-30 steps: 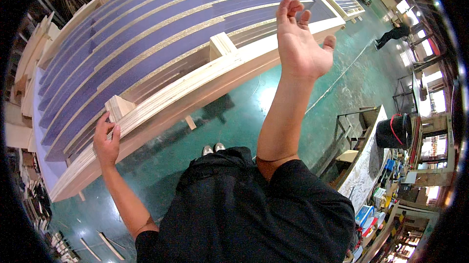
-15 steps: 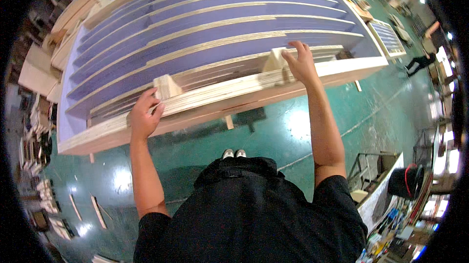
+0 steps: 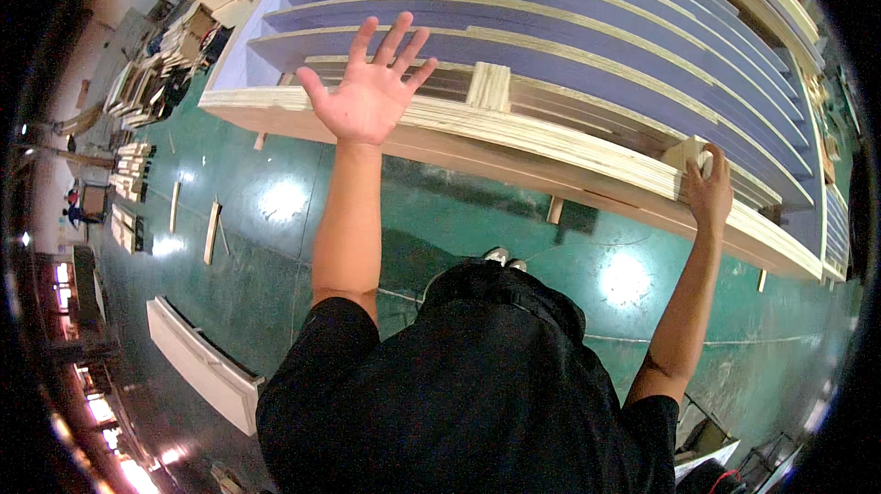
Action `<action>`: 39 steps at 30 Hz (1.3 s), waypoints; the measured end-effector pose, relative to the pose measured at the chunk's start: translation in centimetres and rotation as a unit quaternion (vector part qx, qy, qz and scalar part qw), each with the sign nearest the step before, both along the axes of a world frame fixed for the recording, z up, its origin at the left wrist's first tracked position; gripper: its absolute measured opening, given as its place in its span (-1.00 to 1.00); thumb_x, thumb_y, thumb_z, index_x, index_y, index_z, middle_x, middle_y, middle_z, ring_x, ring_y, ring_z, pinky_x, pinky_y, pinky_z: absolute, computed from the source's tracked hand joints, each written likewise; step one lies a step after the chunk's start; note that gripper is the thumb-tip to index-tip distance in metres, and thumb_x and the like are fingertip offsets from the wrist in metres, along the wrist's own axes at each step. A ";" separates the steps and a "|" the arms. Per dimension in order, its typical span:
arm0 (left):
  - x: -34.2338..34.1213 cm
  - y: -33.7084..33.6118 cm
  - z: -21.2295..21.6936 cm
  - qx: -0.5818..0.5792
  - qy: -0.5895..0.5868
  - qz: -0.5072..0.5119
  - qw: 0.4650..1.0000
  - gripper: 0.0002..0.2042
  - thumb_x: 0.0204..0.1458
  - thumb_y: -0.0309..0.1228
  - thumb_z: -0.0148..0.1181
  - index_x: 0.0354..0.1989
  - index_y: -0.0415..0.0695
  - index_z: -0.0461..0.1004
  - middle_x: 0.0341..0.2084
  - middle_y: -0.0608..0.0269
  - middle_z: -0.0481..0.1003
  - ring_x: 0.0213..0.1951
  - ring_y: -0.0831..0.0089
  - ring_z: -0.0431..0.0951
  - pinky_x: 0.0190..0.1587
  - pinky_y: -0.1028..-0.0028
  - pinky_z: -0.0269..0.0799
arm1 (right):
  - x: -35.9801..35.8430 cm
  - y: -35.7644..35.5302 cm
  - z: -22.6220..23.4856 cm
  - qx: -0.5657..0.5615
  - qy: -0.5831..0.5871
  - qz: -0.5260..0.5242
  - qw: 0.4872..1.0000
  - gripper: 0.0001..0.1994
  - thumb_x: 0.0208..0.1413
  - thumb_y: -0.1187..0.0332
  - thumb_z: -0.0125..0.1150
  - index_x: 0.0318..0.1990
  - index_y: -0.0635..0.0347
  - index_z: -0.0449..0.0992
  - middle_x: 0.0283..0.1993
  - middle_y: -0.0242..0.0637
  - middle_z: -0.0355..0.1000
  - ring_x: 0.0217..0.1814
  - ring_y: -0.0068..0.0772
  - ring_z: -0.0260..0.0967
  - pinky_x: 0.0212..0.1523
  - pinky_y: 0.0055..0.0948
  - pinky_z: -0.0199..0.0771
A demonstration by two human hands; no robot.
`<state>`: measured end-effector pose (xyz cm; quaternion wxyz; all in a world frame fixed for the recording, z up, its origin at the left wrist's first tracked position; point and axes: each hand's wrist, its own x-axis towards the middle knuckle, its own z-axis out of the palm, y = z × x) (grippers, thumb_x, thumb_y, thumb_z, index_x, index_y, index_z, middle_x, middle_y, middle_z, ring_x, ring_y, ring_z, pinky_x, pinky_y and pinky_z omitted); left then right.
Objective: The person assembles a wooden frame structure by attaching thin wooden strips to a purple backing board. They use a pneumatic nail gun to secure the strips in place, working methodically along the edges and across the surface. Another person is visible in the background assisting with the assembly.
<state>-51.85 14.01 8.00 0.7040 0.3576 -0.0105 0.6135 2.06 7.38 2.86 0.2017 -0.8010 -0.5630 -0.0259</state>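
Best to keep right hand (image 3: pixel 708 189) clamped on the block (image 3: pixel 686 154) at the panel (image 3: pixel 514 132) edge, and lower spread-fingered, empty left hand (image 3: pixel 369 95) onto the stack.

panels (image 3: pixel 551 8): purple-blue faces, striped by pale wood ribs, toward 12 o'clock.
frame edge (image 3: pixel 514 141): light layered plywood, cream and tan bands.
block (image 3: pixel 488 86): pale wood.
floor (image 3: pixel 275 200): glossy green, white glare spots.
shirt (image 3: pixel 459 402): plain black, at 6 o'clock.
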 end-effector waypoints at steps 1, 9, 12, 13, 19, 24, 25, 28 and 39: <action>0.0 -0.3 0.6 0.021 -0.030 -0.013 0.999 -0.03 0.04 0.48 -0.09 0.48 0.01 0.13 0.51 -0.12 -0.04 0.50 -0.16 -0.09 0.45 -0.27 -0.23 | 0.0 0.0 -0.2 0.012 -0.012 0.002 1.000 -0.49 0.14 0.04 0.28 0.22 -0.12 0.37 0.17 -0.20 0.45 0.13 0.01 0.49 0.03 -0.04 0.51; 0.0 0.2 1.2 0.073 -0.025 -0.048 0.996 -0.20 0.20 0.37 -0.17 0.34 -0.08 0.32 -0.05 0.01 0.46 0.06 0.12 0.43 0.41 -0.14 -0.01 | -0.1 0.4 0.0 -0.014 -0.009 -0.001 1.000 -0.50 0.15 0.06 0.30 0.21 -0.10 0.37 0.19 -0.20 0.44 0.11 0.00 0.50 0.02 -0.04 0.52; 0.1 0.6 0.6 -0.025 0.001 0.001 1.000 -0.40 0.31 0.21 -0.16 -0.13 -0.10 0.58 -0.86 0.48 0.01 -0.75 0.54 0.07 0.08 0.20 0.46 | -0.7 0.2 0.5 -0.011 -0.004 -0.004 1.000 -0.50 0.13 0.06 0.32 0.21 -0.10 0.39 0.17 -0.20 0.45 0.07 -0.02 0.53 -0.01 -0.06 0.54; 0.3 0.7 0.4 -0.026 -0.008 -0.008 1.000 -0.43 0.32 0.20 -0.14 -0.20 -0.08 0.55 -0.85 0.48 0.02 -0.74 0.55 0.07 0.02 0.22 0.47 | -0.7 -0.1 1.0 -0.006 0.000 -0.008 1.000 -0.49 0.13 0.06 0.32 0.21 -0.10 0.39 0.17 -0.21 0.45 0.06 -0.03 0.54 -0.02 -0.07 0.55; 0.0 1.9 -1.2 -0.084 0.183 0.223 0.954 -0.67 0.30 -0.06 0.14 -0.39 -0.02 0.38 -0.80 0.50 0.13 -0.71 0.62 0.08 -0.23 0.39 0.48 | -0.6 0.4 0.2 0.002 0.024 -0.005 1.000 -0.53 0.13 0.12 0.31 0.19 -0.07 0.43 0.20 -0.12 0.44 0.15 0.04 0.48 0.13 -0.09 0.47; 1.5 2.6 -1.9 -0.072 0.416 0.361 0.832 -0.77 0.27 -0.27 0.23 -0.33 -0.12 0.39 -0.75 0.46 0.21 -0.66 0.64 0.26 -0.27 0.45 0.52 | -1.4 -0.3 1.4 0.038 0.003 0.008 0.999 -0.53 0.09 0.05 0.32 0.12 -0.03 0.44 0.07 -0.14 0.49 0.11 0.02 0.48 0.09 -0.03 0.42; 1.5 2.6 -2.0 -0.078 0.441 0.360 0.819 -0.78 0.26 -0.29 0.24 -0.32 -0.14 0.39 -0.73 0.45 0.24 -0.64 0.64 0.29 -0.27 0.47 0.52 | -1.4 -0.3 1.5 0.035 0.002 0.004 0.999 -0.53 0.09 0.05 0.32 0.12 -0.03 0.44 0.07 -0.14 0.49 0.11 0.02 0.48 0.10 -0.03 0.41; 0.2 3.2 -4.3 -0.093 0.485 0.348 0.797 -0.77 0.24 -0.27 0.26 -0.31 -0.15 0.40 -0.62 0.45 0.31 -0.58 0.68 0.32 -0.29 0.51 0.48 | -1.3 -0.3 1.3 0.036 0.011 0.004 0.999 -0.51 0.08 0.06 0.32 0.14 -0.03 0.44 0.08 -0.14 0.49 0.11 0.02 0.48 0.11 -0.03 0.41; 2.0 2.5 -4.9 0.052 0.666 0.374 0.643 -0.79 0.15 -0.30 0.31 -0.36 -0.18 0.48 -0.56 0.40 0.43 -0.48 0.64 0.36 -0.38 0.53 0.30 | -1.6 -0.4 1.6 0.033 0.012 0.007 0.999 -0.49 0.02 0.11 0.35 0.14 -0.02 0.46 0.08 -0.16 0.49 0.08 0.01 0.49 0.14 -0.02 0.38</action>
